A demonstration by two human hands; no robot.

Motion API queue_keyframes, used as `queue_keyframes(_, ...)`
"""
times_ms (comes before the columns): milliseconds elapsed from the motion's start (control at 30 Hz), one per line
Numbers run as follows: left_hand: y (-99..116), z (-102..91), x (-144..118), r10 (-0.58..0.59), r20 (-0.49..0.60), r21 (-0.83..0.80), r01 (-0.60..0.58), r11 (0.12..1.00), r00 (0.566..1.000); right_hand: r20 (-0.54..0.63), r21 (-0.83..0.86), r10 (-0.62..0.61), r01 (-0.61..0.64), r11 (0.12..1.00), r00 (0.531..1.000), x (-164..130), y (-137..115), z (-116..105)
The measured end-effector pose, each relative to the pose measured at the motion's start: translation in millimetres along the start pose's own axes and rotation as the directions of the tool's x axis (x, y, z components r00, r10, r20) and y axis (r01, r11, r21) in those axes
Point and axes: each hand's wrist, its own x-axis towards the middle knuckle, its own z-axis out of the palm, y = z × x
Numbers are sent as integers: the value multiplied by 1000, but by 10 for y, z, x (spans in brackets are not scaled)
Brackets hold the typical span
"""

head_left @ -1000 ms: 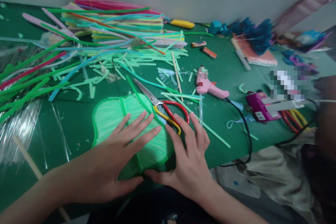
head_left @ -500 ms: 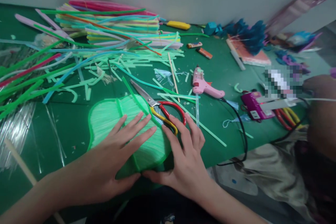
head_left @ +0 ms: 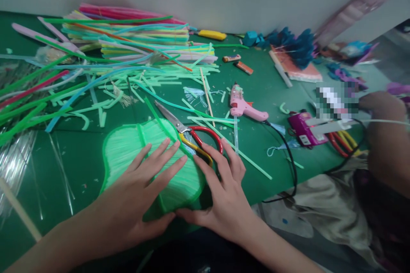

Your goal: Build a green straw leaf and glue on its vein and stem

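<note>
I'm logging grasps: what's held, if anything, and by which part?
Left hand lies spread over the green piece, right hand curves by its edge; whether either grips cannot be told.

This looks like a craft workshop: bundled pipe cleaners (head_left: 141, 34) line the far edge of the table (head_left: 80, 147), trimmings (head_left: 166, 77) scatter toward its middle, scissors (head_left: 182, 128) and a corded glue gun (head_left: 245, 107) lie nearer, and another person's arm (head_left: 386, 136) shows by the right edge.

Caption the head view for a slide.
Left hand spread on a light-green, wavy-edged fuzzy panel, right hand at its edge, near red-and-yellow-handled metal scissors.
</note>
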Motion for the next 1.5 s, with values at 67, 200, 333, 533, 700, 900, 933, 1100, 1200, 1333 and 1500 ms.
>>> queue_keyframes(67, -2, 17, 3, -4, 6, 3, 4, 1000, 1000, 23, 27, 2, -3, 1000, 1000, -2, 31, -19)
queue_keyframes(200, 6, 45, 13, -13, -15, 28, 14, 1000, 1000, 64, 109, -3, -4, 994, 998, 17, 124, -74)
queue_keyframes(333, 20, 63, 26, -13, -33, 34, 14, 999, 999, 62, 127, -52, 43, 991, 997, 47, 196, -117)
queue_keyframes(533, 32, 71, 26, -19, -36, 36, 21, 999, 999, 65, 109, -99, 91, 990, 993, 64, 229, -137)
queue_keyframes(700, 34, 50, 25, -25, -27, 17, 26, 1000, 999, 90, 108, -117, 107, 988, 989, 88, 293, -175)
queue_keyframes(900, 20, 52, 22, -25, -47, -21, 24, 999, 999, 129, 180, -120, 96, 979, 984, 96, 386, -211)
queue_keyframes(933, 17, 54, 20, -23, -52, -27, 22, 999, 998, 130, 194, -114, 88, 977, 985, 90, 395, -214)
queue_keyframes(1100, 47, 29, 22, -35, -40, -34, 33, 999, 999, 149, 257, -83, 43, 965, 985, 70, 384, -235)
queue_keyframes(1200, 81, -8, 26, 9, -46, -74, -13, 997, 999, 142, 276, -82, 40, 960, 987, 82, 361, -245)
queue_keyframes(1333, 91, -30, 23, 92, -49, -121, -97, 988, 995, 139, 271, -83, 43, 962, 987, 97, 359, -246)
queue_keyframes(1500, 70, -23, 15, 112, -8, -102, -113, 988, 994, 145, 267, -86, 45, 963, 986, 95, 369, -242)
